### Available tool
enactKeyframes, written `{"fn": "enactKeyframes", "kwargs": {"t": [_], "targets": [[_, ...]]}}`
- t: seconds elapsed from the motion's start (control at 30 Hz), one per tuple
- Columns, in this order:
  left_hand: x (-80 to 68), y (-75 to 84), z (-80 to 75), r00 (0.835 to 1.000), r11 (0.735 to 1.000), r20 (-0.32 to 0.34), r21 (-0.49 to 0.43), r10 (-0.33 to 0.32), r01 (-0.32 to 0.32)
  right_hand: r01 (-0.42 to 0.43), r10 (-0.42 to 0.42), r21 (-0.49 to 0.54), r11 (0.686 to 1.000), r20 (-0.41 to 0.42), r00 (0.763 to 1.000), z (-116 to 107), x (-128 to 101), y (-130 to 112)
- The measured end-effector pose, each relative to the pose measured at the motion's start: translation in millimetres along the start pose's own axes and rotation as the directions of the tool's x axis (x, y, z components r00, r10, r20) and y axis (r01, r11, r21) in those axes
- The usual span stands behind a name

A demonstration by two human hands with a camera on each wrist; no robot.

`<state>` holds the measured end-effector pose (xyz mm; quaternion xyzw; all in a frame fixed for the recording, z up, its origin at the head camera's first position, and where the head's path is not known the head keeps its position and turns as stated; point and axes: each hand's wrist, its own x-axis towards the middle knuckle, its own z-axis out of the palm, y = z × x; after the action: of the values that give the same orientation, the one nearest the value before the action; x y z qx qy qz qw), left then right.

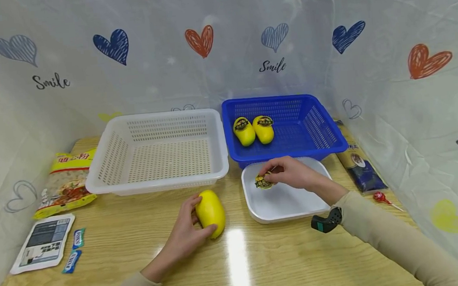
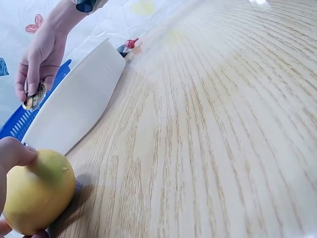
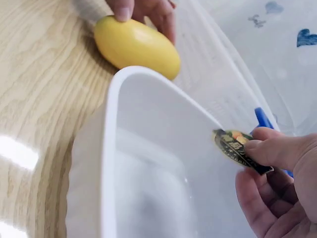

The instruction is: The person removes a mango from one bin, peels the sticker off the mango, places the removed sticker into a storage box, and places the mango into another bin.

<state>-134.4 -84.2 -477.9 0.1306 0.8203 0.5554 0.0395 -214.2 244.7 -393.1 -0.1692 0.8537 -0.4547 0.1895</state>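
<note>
A yellow mango [image 1: 211, 213] rests on the wooden table, and my left hand [image 1: 185, 231] grips it from the left side, thumb at the near end. No label shows on this mango's visible side. Over the white tub [image 1: 295, 203], my right hand [image 1: 290, 172] pinches a black and gold sticker [image 3: 233, 147] between thumb and fingers. Behind the tub stands a blue basket [image 1: 314, 136]. Two yellow mangoes [image 1: 264, 131] lie in it side by side, each bearing a black and gold sticker.
A white basket [image 1: 159, 184] stands left of the blue one. At the left lie a food bag [image 1: 66, 182], a white packet [image 1: 43, 244] and two small candies [image 1: 71, 261]. A brown and blue bag [image 1: 359, 163] and a red lollipop [image 1: 380, 197] lie at the right.
</note>
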Motion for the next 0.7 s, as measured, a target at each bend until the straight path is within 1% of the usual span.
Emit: {"fn": "enactKeyframes", "kwargs": {"t": [0.1,0.23,0.37,0.5,0.6,0.7], "targets": [[-0.4,0.1,-0.5,1.0,1.0,0.003,0.0,-0.004,0.004,0.025,-0.025,-0.039,0.999,0.005,1.0,1.7,-0.8,2.1],[-0.5,-0.1,-0.9,1.0,1.0,0.01,-0.003,-0.006,0.006,0.015,-0.015,-0.064,0.998,0.005,1.0,4.0,-1.3,6.7],[0.1,-1.1,-1.0,1.0,1.0,0.015,-0.014,0.004,-0.004,0.029,-0.027,-0.06,0.998,0.031,0.999,5.9,-0.8,11.1],[0.1,-1.6,-1.5,1.0,1.0,0.024,-0.02,-0.008,0.008,0.044,-0.041,-0.045,0.998,0.059,0.997,8.1,1.2,14.2],[-0.2,-1.2,-2.2,0.999,1.0,0.031,-0.019,-0.014,0.014,0.022,-0.018,-0.052,0.998,0.081,0.997,10.7,3.2,17.5],[0.1,-0.9,-2.8,0.999,1.0,0.037,-0.018,-0.01,0.011,-0.017,0.024,-0.071,0.997,0.098,0.995,13.6,5.4,21.2]]}}
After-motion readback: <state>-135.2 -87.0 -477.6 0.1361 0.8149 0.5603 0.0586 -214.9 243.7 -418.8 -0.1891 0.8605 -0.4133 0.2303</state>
